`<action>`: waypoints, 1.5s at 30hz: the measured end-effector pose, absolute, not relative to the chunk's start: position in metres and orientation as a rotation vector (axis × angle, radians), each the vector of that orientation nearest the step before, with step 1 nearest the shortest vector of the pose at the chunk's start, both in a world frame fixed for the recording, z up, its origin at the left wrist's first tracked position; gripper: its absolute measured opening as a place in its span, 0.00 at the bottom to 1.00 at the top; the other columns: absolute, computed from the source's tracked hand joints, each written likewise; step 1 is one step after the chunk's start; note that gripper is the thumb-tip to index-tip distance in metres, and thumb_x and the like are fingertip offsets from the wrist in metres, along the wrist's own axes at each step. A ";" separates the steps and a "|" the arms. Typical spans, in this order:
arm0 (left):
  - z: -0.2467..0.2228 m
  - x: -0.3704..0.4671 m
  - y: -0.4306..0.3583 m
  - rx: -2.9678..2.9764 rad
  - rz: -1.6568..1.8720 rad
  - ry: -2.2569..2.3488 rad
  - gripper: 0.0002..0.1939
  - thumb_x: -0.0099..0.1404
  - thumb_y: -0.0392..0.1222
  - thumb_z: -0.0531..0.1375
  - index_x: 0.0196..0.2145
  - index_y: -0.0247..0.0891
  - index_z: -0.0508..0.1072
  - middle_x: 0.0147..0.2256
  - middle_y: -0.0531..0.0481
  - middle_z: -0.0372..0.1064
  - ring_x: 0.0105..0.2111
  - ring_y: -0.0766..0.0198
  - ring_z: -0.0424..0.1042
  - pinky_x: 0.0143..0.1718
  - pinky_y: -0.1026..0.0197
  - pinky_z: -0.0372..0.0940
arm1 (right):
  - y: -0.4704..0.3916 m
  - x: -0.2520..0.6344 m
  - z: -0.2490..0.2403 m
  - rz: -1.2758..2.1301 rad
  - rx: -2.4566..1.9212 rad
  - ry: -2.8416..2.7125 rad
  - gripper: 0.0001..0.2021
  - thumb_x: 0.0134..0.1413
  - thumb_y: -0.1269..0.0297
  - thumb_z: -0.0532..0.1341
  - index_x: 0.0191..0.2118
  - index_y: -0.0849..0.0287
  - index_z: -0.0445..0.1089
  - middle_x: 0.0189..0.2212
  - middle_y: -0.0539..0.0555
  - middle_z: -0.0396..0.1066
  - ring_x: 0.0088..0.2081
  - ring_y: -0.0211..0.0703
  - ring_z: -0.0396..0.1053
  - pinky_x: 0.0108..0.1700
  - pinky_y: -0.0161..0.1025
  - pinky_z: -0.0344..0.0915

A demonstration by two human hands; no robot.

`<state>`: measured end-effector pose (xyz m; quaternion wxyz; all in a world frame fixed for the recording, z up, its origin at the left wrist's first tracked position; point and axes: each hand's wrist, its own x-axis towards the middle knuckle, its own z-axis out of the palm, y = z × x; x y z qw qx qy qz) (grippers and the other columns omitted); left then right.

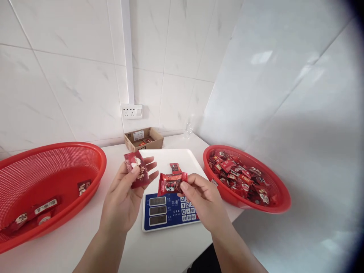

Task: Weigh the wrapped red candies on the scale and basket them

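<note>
My left hand (122, 197) holds a dark red candy packet (137, 169) with gold writing, the thumb pressed on its front and the other fingers behind it. Between the thumb and fingers of my right hand (203, 197) is a bright red wrapped candy (170, 184), gripped at its right end. Both hands are raised over a digital scale (159, 228) with a white pan and a blue panel of keys. Another small red packet (175, 168) shows just beyond the right hand's candy, on the pan. The scale's digits are too faint to read.
At left stands a large red plastic basket (93, 151) with several packets in it. On the right, a red basket (280, 203) is heaped with wrapped candies. A cardboard box (156, 143) and a clear plastic bottle (188, 129) are at the back, near the tiled wall.
</note>
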<state>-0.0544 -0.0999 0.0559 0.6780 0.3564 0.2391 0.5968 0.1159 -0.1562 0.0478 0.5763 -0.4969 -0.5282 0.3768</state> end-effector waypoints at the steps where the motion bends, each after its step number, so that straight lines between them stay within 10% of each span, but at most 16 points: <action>1: 0.057 -0.055 -0.099 0.808 1.354 0.544 0.05 0.64 0.43 0.65 0.39 0.42 0.78 0.40 0.51 0.80 0.41 0.63 0.79 0.38 0.66 0.75 | -0.158 0.118 0.048 0.881 -1.156 -1.237 0.15 0.59 0.52 0.62 0.26 0.56 0.67 0.24 0.49 0.71 0.28 0.39 0.67 0.34 0.36 0.66; 7: 0.064 -0.048 -0.107 0.875 1.282 0.624 0.24 0.66 0.36 0.61 0.57 0.55 0.66 0.35 0.57 0.77 0.27 0.71 0.75 0.27 0.71 0.73 | -0.166 0.121 0.053 0.834 -1.160 -1.243 0.15 0.60 0.55 0.62 0.25 0.56 0.67 0.22 0.47 0.70 0.26 0.36 0.63 0.29 0.33 0.59; 17: 0.054 -0.037 -0.114 1.098 1.187 0.738 0.28 0.66 0.41 0.61 0.61 0.59 0.60 0.31 0.59 0.67 0.24 0.69 0.72 0.22 0.68 0.72 | -0.162 0.121 0.053 0.789 -1.129 -1.158 0.16 0.58 0.51 0.64 0.26 0.55 0.69 0.21 0.48 0.70 0.25 0.38 0.69 0.29 0.34 0.67; 22: 0.052 -0.040 -0.117 1.298 1.035 0.708 0.11 0.63 0.48 0.65 0.42 0.43 0.74 0.28 0.54 0.68 0.26 0.67 0.70 0.26 0.66 0.72 | -0.159 0.119 0.047 0.791 -1.116 -1.081 0.18 0.56 0.46 0.64 0.26 0.55 0.69 0.20 0.48 0.67 0.23 0.37 0.67 0.28 0.34 0.69; 29: 0.053 -0.048 -0.118 1.441 0.989 0.618 0.20 0.70 0.58 0.55 0.30 0.40 0.71 0.26 0.52 0.66 0.23 0.68 0.63 0.23 0.66 0.61 | -0.173 0.110 0.034 0.915 -1.100 -1.205 0.17 0.58 0.48 0.63 0.28 0.56 0.72 0.20 0.50 0.72 0.23 0.38 0.66 0.27 0.33 0.65; 45: 0.060 -0.056 -0.129 1.274 0.830 0.449 0.23 0.69 0.61 0.54 0.27 0.39 0.70 0.21 0.50 0.69 0.19 0.66 0.64 0.20 0.65 0.56 | -0.186 0.108 0.037 1.221 -0.999 -1.456 0.17 0.58 0.47 0.62 0.31 0.56 0.75 0.26 0.54 0.76 0.28 0.43 0.70 0.32 0.37 0.65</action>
